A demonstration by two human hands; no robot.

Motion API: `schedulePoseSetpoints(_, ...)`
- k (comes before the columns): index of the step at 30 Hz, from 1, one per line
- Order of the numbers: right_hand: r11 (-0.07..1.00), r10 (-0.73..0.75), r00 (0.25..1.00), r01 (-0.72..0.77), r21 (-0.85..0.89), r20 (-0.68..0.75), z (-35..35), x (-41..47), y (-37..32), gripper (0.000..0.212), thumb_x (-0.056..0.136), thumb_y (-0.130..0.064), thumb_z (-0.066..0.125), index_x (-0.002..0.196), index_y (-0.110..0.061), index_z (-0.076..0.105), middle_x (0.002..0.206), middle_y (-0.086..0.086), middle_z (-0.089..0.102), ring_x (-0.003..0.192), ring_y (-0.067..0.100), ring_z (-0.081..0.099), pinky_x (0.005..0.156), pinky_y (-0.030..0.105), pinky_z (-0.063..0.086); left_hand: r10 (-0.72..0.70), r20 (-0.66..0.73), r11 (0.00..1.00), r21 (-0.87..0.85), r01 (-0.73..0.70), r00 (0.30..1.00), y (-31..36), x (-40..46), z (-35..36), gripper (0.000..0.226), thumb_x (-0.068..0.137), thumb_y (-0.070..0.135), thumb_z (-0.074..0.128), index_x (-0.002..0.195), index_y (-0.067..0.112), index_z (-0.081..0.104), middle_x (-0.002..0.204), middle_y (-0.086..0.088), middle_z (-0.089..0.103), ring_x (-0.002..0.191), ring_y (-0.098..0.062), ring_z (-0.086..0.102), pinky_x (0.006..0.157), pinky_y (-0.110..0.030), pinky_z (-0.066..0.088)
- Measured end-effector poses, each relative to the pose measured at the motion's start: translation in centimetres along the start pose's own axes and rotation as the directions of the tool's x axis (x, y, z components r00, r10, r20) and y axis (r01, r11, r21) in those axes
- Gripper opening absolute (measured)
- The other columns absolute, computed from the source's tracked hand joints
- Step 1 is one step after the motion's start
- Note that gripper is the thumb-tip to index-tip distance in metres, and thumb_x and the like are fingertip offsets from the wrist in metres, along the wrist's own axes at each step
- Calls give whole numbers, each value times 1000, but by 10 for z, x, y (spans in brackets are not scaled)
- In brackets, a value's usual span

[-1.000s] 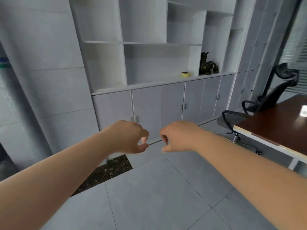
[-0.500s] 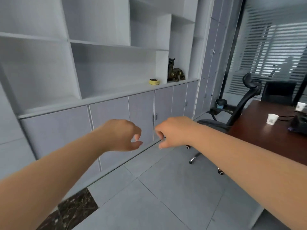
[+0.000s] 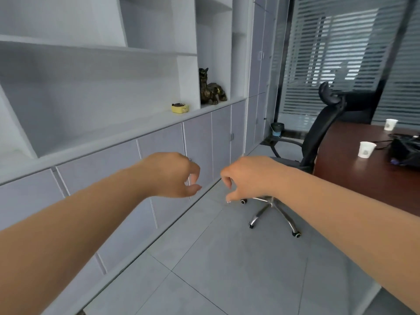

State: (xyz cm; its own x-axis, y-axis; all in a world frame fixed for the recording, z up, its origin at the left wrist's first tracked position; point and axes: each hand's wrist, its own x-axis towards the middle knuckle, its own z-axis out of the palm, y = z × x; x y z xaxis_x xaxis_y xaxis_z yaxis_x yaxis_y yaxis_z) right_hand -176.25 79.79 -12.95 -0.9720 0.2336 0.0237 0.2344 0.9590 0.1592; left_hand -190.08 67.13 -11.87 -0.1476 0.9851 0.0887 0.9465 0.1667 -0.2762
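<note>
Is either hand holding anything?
No, the left hand and right hand hover over the floor with fingers loosely curled, holding nothing.

View swung right: chair [image 3: 318,133] now behind R hand [image 3: 250,176], 2 cups [image 3: 366,150] on desk [image 3: 354,178] visible (dark tile gone).

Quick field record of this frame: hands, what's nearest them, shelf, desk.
left hand: fingers loosely curled, holds nothing
right hand: loosely curled, holds nothing
nearest: cabinet doors, chair
shelf: yellow box, figurine
desk: near cup, far cup, bag
</note>
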Motion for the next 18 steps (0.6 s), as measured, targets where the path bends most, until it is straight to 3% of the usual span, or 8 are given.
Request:
schedulePoseSetpoints(5,999,43,999,-44,-19,-18,4,69,65,25,86,-44,58,96,-22,50,72,-11,37,83,14,44,60,28,33,70,-37,998,1,-70,997,-43,94,3,28,88,51,46,100,28,57,95,9,59,85,-12,49,84,-34,49)
schedulePoseSetpoints(9,995,100,995,-100,3,-18,13,118,114,24,86,-43,59,93,-23,49,76,-11,41,83,14,45,65,29,35,129,-64,979,-150,-138,990,-69,164,14,26,83,55,53,89,30,58,89,13,60,91,-11,57,84,-34,49)
schedulePoseSetpoints(18,970,242,965,-244,8,101,56,193,239,21,86,-40,58,87,-24,45,82,-9,48,82,14,47,57,24,31,291,-33,919,-269,-289,956,-96,334,53,19,84,51,56,81,33,51,83,14,54,92,-11,56,85,-35,49)
